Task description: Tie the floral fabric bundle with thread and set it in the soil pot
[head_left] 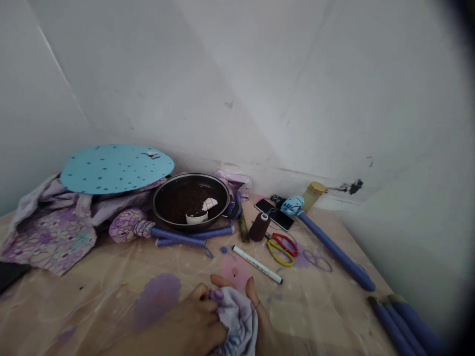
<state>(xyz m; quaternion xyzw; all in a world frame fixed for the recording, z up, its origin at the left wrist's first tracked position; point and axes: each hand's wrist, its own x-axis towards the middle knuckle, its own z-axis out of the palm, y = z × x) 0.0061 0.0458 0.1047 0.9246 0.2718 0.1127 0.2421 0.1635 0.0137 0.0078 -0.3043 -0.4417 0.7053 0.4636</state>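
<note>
A bunched piece of white and lilac patterned cloth point(239, 316) is between my two hands at the bottom centre. My left hand point(202, 319) comes in from the left, its fingers curled and pressed against the cloth's left side. Around the right side of the cloth is my right hand point(262, 324), thumb raised and a finger showing behind the bundle. The lower end of the cloth runs out of view. Just beyond the hands lies a white marker point(257, 264) with blue ends.
Behind stand a pan point(163, 215) of dark granules with a small cup point(196, 218), a spool point(260, 226), scissors point(284, 248) and a phone point(273, 213). A wrapped stick point(334, 247) lies right, near a jar point(313, 195). A blue fan point(117, 168) rests on floral fabric point(55, 232).
</note>
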